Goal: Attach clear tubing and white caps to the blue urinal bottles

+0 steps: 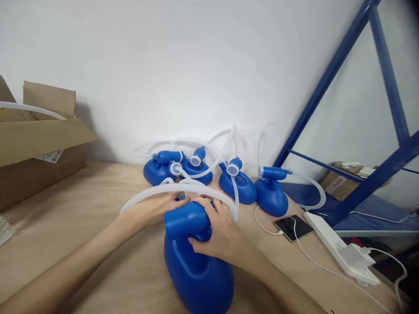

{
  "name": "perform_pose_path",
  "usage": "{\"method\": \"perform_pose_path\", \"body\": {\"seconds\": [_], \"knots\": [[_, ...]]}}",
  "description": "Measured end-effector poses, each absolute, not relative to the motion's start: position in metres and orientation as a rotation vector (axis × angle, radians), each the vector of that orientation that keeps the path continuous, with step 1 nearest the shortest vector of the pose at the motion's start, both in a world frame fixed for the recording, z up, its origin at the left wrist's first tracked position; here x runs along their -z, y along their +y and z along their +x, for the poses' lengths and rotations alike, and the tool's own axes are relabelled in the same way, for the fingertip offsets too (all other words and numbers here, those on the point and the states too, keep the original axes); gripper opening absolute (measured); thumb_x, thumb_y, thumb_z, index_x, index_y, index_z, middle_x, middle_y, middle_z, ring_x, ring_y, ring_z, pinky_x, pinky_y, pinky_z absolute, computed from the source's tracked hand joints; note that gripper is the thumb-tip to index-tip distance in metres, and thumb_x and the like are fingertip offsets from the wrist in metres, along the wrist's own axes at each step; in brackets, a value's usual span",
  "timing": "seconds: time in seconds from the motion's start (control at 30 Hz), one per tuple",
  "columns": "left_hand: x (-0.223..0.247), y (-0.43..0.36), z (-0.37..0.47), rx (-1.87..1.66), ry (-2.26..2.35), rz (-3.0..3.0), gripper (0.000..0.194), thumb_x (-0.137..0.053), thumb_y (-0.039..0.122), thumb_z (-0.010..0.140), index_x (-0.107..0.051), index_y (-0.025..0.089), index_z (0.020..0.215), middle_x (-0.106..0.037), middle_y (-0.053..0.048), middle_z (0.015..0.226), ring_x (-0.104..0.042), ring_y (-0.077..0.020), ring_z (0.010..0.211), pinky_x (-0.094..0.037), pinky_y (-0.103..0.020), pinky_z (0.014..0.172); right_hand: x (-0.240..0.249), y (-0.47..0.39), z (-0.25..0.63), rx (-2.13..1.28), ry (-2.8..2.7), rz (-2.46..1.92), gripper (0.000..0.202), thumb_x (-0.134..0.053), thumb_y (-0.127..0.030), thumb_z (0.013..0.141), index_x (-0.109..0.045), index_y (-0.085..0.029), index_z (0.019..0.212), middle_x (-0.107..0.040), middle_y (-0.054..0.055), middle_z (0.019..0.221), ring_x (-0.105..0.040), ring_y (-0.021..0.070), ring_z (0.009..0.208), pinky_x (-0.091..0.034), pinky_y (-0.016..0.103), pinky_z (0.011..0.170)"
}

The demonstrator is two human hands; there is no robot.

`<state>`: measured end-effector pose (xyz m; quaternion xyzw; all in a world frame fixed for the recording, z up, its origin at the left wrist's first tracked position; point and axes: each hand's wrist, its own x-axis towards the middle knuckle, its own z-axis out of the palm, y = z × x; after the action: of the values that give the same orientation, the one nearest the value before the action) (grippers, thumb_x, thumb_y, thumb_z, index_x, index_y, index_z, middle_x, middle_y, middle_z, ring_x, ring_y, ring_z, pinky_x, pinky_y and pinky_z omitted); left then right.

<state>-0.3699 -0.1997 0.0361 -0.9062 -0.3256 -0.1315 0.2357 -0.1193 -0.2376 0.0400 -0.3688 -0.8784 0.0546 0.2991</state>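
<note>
A blue plastic urinal bottle (pixel 199 274) with a looped handle stands on the table in front of me. Across its top lies a blue cylindrical mouthpiece (pixel 186 220), its wide end pointing left. My right hand (pixel 222 229) is wrapped round the mouthpiece's right part, thumb low by the handle opening. Behind the mouthpiece, my left hand (pixel 165 207) has its fingers closed near a small blue piece; what it grips is partly hidden. A white hose (pixel 176 187) arches over both hands.
Several similar blue bottles (pixel 237 187) with white hoses stand along the wall. An open cardboard box (pixel 42 174) is at left. To the right lie a phone (pixel 293 227) on a cable and a white power strip (pixel 337 246), beside a blue metal frame (pixel 327 78).
</note>
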Motion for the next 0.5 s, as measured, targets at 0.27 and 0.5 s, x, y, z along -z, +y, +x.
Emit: {"method": "perform_pose_path", "body": {"seconds": [0.27,0.5], "knots": [[-0.008,-0.182,-0.367,0.490,-0.884,-2.372,0.039,-0.051,0.021,0.102,-0.058,0.023,0.141,-0.067,-0.011,0.140,-0.063,-0.0337,0.129,-0.049,-0.051,0.110,-0.036,-0.220,-0.123,-0.295,-2.193,-0.712,0.074,-0.078,-0.022,0.065,-0.055,-0.026,0.135,-0.051,0.010,0.135,-0.048,0.0338,0.135,-0.043,0.052,0.117],[-0.019,-0.171,-0.376,0.584,-0.719,-2.503,0.027,-0.052,0.019,0.103,-0.065,0.021,0.127,-0.072,-0.011,0.131,-0.067,-0.0248,0.120,-0.052,-0.041,0.104,-0.034,-0.219,-0.122,-0.443,-2.233,-0.656,0.077,-0.076,-0.020,0.066,-0.051,-0.029,0.138,-0.051,0.008,0.137,-0.046,0.0311,0.139,-0.038,0.051,0.121]]}}
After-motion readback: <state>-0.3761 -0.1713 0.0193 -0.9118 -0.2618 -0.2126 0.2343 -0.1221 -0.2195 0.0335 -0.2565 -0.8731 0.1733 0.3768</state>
